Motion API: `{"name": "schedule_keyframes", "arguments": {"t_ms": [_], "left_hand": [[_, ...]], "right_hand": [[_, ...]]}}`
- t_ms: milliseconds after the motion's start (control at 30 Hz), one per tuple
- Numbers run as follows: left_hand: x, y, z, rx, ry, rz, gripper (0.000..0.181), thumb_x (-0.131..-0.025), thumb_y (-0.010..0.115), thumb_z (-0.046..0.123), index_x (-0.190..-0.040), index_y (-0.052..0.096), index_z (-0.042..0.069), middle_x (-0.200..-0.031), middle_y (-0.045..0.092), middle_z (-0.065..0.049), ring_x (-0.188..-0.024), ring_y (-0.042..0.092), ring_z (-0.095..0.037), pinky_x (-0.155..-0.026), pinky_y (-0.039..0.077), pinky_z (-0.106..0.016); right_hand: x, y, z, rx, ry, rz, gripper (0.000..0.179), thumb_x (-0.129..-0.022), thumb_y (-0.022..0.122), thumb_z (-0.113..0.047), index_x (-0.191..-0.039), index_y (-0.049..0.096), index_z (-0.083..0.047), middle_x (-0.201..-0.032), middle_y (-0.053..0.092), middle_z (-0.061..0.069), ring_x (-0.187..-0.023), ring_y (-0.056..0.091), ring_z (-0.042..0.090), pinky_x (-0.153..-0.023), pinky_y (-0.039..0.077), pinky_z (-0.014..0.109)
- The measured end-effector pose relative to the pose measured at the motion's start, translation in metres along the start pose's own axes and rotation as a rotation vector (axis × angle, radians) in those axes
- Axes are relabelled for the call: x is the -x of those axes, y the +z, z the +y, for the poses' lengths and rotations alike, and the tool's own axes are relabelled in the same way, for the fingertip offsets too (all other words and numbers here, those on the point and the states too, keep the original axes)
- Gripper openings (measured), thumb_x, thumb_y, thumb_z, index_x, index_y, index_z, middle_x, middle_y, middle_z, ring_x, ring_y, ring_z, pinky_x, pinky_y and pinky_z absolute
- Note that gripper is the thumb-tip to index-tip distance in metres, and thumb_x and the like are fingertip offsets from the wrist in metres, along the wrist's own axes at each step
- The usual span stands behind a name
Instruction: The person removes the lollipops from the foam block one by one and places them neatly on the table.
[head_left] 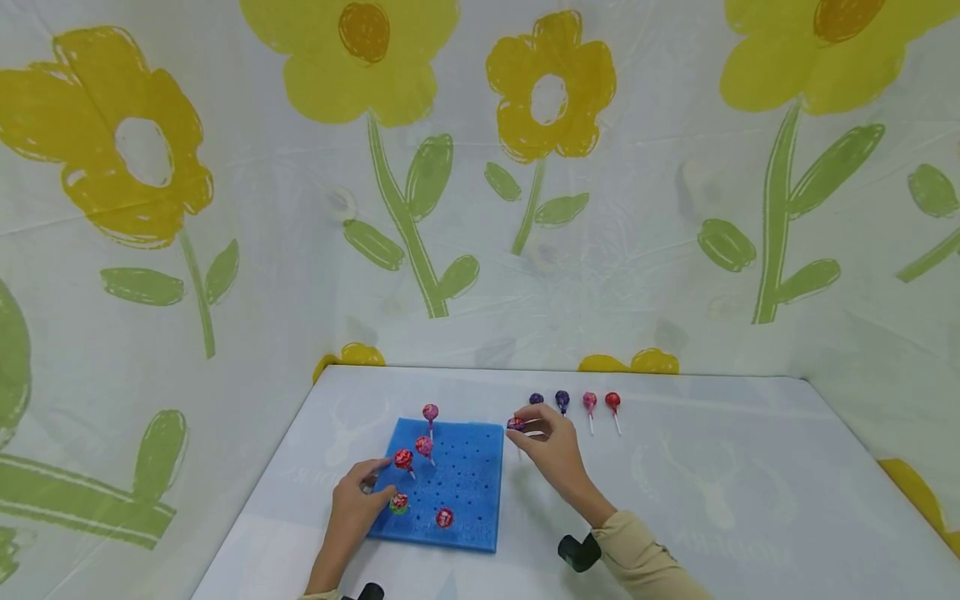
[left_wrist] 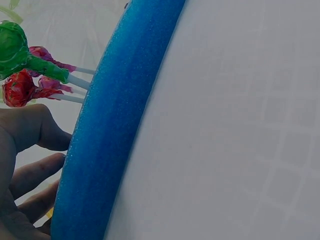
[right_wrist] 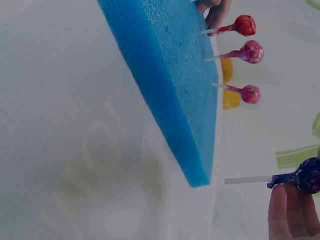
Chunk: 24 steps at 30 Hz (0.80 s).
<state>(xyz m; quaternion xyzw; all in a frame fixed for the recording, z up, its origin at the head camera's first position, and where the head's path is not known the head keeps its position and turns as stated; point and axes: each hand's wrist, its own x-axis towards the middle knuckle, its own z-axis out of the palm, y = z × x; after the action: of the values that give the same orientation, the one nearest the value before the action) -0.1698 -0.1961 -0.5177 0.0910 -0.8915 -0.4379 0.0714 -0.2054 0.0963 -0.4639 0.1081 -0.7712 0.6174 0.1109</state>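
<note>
In the head view a blue foam board (head_left: 468, 533) with rows of small holes lies on the table. Several wrapped lollipops stand in it, among them a red one (head_left: 403, 459), a pink one (head_left: 423, 446) and a green-and-red one (head_left: 399, 502). My left hand (head_left: 352, 504) rests at the board's left edge, thumb and fingers touching the foam. Past the board's far right corner, my right hand (head_left: 553, 450) pinches a dark blue-purple lollipop (right_wrist: 307, 175) by its wrapped head. Its white stick (right_wrist: 247, 180) is free of the foam.
Behind the right hand lie more lollipops in a row: a purple one (head_left: 562, 400), a pink one (head_left: 590, 402) and a red one (head_left: 612, 402), with another dark one (head_left: 536, 399) partly hidden. A flower-printed curtain (head_left: 637, 275) stands behind the white table (head_left: 750, 483).
</note>
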Motion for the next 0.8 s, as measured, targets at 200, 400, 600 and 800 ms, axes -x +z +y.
{"name": "schedule_keyframes", "arguments": {"t_ms": [200,400,600,800], "left_hand": [[0.0,-0.002,0.0,0.015,0.013,-0.009,0.045,-0.077,0.071,0.008,-0.121,0.063,0.005,-0.123,0.058,-0.015,-0.104,0.054,-0.029,-0.087,0.047,-0.047],[0.0,-0.002,0.0,0.021,0.018,-0.012,0.045,-0.076,0.071,0.009,-0.12,0.063,0.005,-0.121,0.059,-0.014,-0.102,0.054,-0.028,-0.085,0.047,-0.046],[-0.001,-0.001,-0.002,0.006,0.003,-0.012,0.044,-0.078,0.071,0.008,-0.121,0.063,0.005,-0.123,0.058,-0.014,-0.105,0.053,-0.03,-0.087,0.047,-0.047],[-0.001,-0.001,-0.002,0.016,0.009,-0.016,0.044,-0.078,0.07,0.009,-0.122,0.063,0.006,-0.123,0.058,-0.013,-0.106,0.053,-0.03,-0.088,0.046,-0.048]], "right_hand": [[-0.002,-0.008,0.003,0.0,0.036,0.022,0.023,-0.082,0.073,-0.012,-0.102,0.065,-0.005,-0.095,0.065,0.004,-0.088,0.063,0.02,-0.075,0.052,0.021],[-0.003,-0.015,0.004,0.016,0.064,0.04,0.021,-0.082,0.073,-0.011,-0.102,0.065,-0.009,-0.096,0.065,0.004,-0.089,0.063,0.02,-0.075,0.051,0.021],[-0.004,-0.021,0.009,0.053,0.094,0.054,0.028,-0.083,0.073,-0.016,-0.106,0.064,-0.004,-0.099,0.065,0.006,-0.093,0.062,0.021,-0.076,0.051,0.019],[-0.004,-0.029,0.011,0.058,0.097,0.066,0.026,-0.082,0.073,-0.017,-0.105,0.065,-0.006,-0.1,0.064,0.006,-0.092,0.062,0.021,-0.075,0.051,0.02]]}}
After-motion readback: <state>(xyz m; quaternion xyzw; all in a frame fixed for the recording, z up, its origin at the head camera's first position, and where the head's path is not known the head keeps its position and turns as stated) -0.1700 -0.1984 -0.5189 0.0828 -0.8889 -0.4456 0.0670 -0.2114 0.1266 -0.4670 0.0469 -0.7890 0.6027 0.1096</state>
